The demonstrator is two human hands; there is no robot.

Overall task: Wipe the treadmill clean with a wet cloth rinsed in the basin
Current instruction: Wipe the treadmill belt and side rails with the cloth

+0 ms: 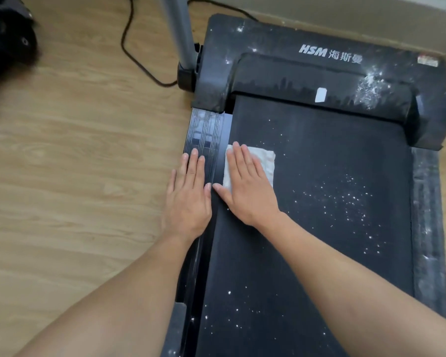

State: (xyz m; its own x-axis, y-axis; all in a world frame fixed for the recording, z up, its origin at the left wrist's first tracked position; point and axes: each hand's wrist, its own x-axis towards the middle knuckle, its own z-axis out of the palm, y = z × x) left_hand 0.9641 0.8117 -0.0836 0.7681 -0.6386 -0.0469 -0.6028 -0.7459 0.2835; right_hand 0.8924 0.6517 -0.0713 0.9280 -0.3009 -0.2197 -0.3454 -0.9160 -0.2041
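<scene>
Treadmill (319, 163) lies flat on a wooden floor (75, 150), its black belt (319, 228) speckled with white dust. Near the belt's left edge sits a folded white cloth (264, 161), pinned flat under the right hand (245, 186), fingers straight and close together. The left hand (188, 199) rests flat, fingers straight, on the left side rail (206, 130) just beside it. No basin is in view. To wipe well, keep even pressure and sweep rightward through the speckles, overlapping passes.
</scene>
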